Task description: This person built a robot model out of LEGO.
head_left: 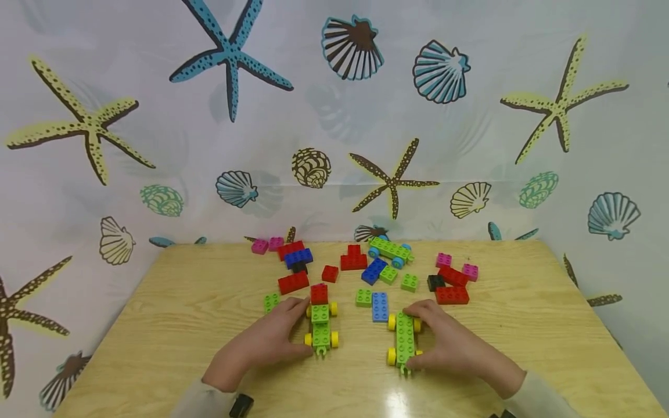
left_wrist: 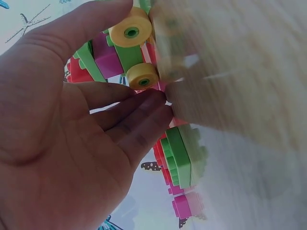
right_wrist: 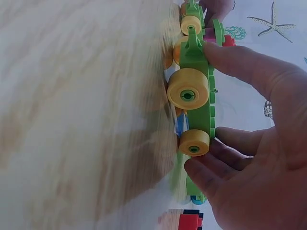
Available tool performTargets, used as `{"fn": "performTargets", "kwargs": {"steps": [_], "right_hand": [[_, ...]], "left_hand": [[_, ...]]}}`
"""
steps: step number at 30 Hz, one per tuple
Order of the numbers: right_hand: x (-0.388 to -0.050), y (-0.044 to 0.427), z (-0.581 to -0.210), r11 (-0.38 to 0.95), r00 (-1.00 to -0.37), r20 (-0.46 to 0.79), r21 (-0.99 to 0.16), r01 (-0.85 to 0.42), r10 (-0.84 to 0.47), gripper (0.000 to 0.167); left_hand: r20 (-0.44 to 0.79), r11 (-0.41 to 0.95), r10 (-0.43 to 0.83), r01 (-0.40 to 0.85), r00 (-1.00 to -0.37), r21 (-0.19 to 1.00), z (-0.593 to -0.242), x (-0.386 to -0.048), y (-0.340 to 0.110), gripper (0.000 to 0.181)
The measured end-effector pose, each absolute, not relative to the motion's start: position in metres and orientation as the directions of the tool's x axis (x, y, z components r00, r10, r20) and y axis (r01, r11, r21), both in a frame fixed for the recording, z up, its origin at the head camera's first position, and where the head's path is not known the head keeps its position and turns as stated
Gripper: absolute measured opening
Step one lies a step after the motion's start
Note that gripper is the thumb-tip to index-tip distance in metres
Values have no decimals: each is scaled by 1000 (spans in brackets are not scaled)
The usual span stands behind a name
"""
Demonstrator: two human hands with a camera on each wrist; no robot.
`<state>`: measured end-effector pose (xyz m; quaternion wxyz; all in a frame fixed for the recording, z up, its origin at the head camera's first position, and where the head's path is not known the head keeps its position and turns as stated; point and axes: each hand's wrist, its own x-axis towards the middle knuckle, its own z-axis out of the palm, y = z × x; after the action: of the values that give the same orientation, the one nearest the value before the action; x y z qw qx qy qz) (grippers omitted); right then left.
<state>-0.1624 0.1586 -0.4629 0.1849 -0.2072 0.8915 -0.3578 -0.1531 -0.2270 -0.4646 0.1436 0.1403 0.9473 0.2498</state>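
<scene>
My left hand [head_left: 269, 338] holds a small toy car [head_left: 321, 337] from its left side, thumb by the rear wheel and fingers toward the front. This car has a green base, yellow wheels and stacked bricks, with a red brick [head_left: 319, 294] at its front end. In the left wrist view a purple brick [left_wrist: 108, 61] shows within the stack. My right hand [head_left: 455, 342] grips a second car base [head_left: 405, 339], green with yellow wheels and bare studs on top. Its thumb lies at the hitch end, its fingers at the far end. Both cars stand on the table.
Behind the cars on the wooden table [head_left: 198, 290] lie loose bricks: a light blue brick [head_left: 380, 306], green ones, red bricks [head_left: 294, 283] and a black brick [head_left: 436, 283]. A third green car base [head_left: 389, 248] with blue wheels stands near the patterned curtain [head_left: 313, 116].
</scene>
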Motion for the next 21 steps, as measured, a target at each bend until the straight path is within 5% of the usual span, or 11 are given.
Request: {"fn": "performTargets", "kwargs": {"steps": [13, 21], "right_hand": [[-161, 159, -465, 682, -849, -211, -699, -215, -484, 102], [-159, 168, -469, 693, -864, -222, -697, -183, -451, 104]], "left_hand": [[-244, 872, 296, 157, -923, 464, -445, -147, -229, 111], [-208, 845, 377, 242, -903, 477, -397, -116, -212, 53]]}}
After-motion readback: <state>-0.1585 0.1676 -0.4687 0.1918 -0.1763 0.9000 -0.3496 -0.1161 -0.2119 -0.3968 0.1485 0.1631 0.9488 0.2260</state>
